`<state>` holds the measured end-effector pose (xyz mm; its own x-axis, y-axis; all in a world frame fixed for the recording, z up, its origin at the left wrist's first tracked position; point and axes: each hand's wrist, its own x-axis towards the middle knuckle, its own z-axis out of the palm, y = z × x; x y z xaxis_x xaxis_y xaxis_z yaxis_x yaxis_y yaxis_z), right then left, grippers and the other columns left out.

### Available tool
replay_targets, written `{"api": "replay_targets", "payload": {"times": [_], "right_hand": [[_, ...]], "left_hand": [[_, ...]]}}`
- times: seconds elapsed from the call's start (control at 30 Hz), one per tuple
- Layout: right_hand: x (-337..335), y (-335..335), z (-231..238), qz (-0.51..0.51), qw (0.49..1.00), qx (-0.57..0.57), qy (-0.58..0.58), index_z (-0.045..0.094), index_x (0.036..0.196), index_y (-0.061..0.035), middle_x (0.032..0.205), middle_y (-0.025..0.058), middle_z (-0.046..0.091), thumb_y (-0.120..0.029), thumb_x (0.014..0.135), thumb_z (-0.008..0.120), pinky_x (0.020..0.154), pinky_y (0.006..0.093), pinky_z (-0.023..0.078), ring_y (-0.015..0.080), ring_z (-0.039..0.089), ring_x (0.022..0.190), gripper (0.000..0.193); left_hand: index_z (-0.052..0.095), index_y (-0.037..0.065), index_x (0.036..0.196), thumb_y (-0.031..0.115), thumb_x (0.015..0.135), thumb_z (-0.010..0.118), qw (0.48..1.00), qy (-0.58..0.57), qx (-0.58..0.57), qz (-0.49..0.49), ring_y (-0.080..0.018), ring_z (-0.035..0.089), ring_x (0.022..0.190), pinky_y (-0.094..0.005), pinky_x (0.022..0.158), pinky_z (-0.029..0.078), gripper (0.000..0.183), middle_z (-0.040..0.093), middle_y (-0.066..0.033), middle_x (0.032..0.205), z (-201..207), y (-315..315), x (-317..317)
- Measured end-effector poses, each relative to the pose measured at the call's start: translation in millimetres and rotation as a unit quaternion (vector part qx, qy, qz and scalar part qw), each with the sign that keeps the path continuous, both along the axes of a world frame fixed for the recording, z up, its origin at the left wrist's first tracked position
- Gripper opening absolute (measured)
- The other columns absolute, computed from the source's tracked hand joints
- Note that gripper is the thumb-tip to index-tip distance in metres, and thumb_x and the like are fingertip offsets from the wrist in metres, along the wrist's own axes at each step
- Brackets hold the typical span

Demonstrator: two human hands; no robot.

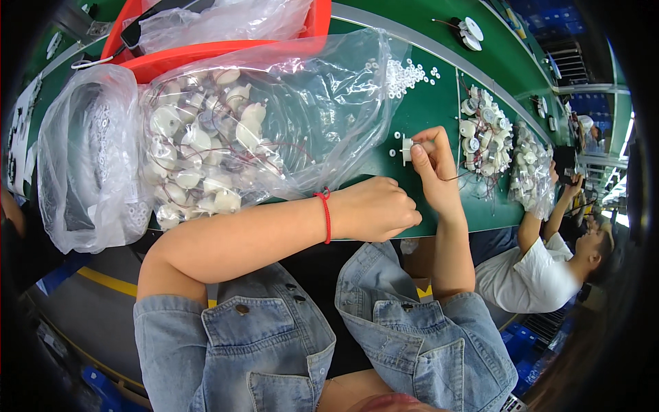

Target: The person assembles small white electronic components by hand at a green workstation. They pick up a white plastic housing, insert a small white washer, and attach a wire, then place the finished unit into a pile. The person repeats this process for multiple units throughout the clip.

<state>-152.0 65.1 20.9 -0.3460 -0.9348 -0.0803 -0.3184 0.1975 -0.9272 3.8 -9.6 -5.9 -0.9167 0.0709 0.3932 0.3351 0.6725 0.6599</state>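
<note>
One white disc-ended part (407, 152) is pinched between thumb and fingers of the right hand (436, 163), over the bench (439, 103), in from its near edge; the left hand (384, 209) is curled by that edge, any contents hidden. Gripping lightly, disc face clear of loose rings (393, 153), should serve well.

Fisheye head view, from above and behind left hand (386, 210) and right hand (436, 169), facing down, fairly near
</note>
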Motion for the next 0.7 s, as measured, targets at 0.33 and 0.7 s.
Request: {"api": "replay_targets", "payload": {"times": [0.33, 0.7], "right_hand": [[20, -15, 1, -0.113, 0.993, 0.020, -0.010, 0.047, 0.087, -0.0073, 0.059, -0.0035, 0.052, -0.019, 0.100, 0.060, 0.043, 0.0203, 0.022, 0.0000, 0.035, 0.048, 0.022], [35, -22, 4, -0.160, 0.986, 0.035, 0.041, 0.048, 0.083, -0.0074, 0.058, -0.0023, 0.053, -0.019, 0.099, 0.062, 0.041, 0.0208, 0.024, 0.0011, 0.038, 0.047, 0.024]], "left_hand": [[0.062, 0.005, 0.071, 0.012, 0.082, 0.060, 1.000, 0.013, 0.002, 0.014, -0.0290, 0.063, 0.065, -0.0397, 0.070, 0.051, 0.013, 0.060, -0.0094, 0.064, -5, 3, 0], [0.063, 0.002, 0.067, 0.009, 0.072, 0.063, 0.999, 0.046, -0.001, 0.027, -0.0318, 0.065, 0.062, -0.0414, 0.064, 0.052, 0.008, 0.062, -0.0138, 0.062, -10, 6, -1]]}}
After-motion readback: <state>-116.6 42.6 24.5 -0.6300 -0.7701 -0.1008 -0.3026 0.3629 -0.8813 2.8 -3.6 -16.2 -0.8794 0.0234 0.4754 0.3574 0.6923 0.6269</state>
